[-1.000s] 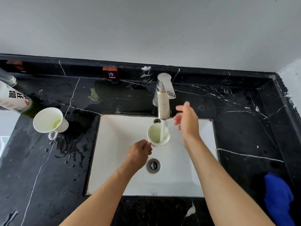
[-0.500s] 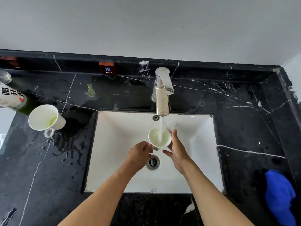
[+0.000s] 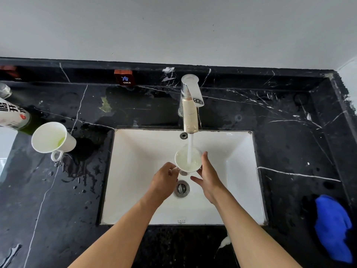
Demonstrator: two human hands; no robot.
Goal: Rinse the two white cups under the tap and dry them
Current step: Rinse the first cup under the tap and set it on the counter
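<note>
One white cup point(image 3: 183, 161) is held upright over the white sink point(image 3: 135, 161), under the running tap point(image 3: 190, 107). Water streams into it and it looks nearly full. My left hand point(image 3: 164, 180) grips its handle from the left. My right hand point(image 3: 209, 178) rests against the cup's right side with its fingers stretched out. The second white cup point(image 3: 51, 139) stands on the black counter at the left, with a little green liquid inside and its handle towards me.
A blue cloth point(image 3: 334, 227) lies on the black marble counter point(image 3: 289, 144) at the right. A labelled bottle point(image 3: 11, 117) lies at the far left edge. Water is spilled on the counter beside the second cup. The drain point(image 3: 181, 188) sits below my hands.
My right hand came down from beside the tap lever to the cup's right side. Water went on filling the cup, which now looks whiter inside.
</note>
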